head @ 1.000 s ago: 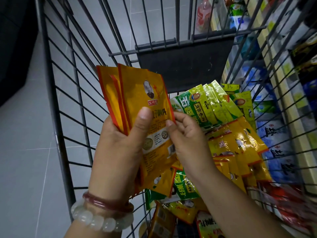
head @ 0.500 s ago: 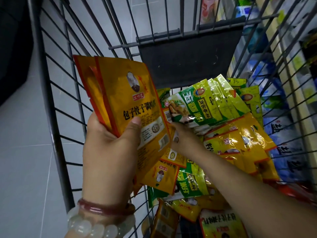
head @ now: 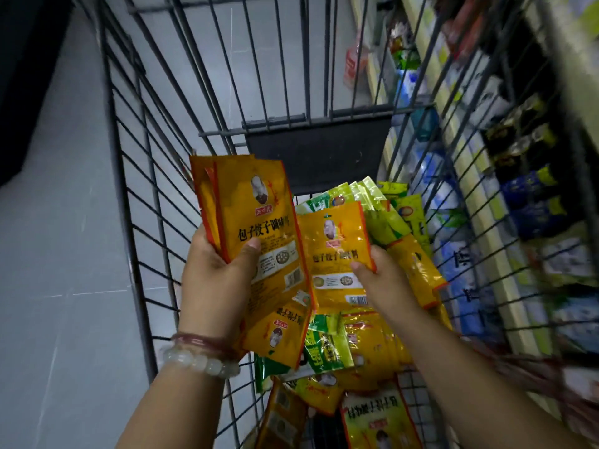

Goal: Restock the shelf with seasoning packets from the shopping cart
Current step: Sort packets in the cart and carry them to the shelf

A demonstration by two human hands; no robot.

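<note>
The front orange packet (head: pixel 259 222) in the stack reads 包子饺子调味料 in black. The single orange packet (head: pixel 335 254) beside it carries the same words. Other print is too blurred to read.

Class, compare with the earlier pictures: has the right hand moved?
Yes. The right hand was reaching down among the packets in the cart; it has come up out of the pile, pinching one orange packet beside the left hand's stack.

The shelf goods (head: pixel 531 196) blur behind the cart wires (head: pixel 479 176); the bottom edge crops the lowest packet (head: pixel 379 422).
</note>
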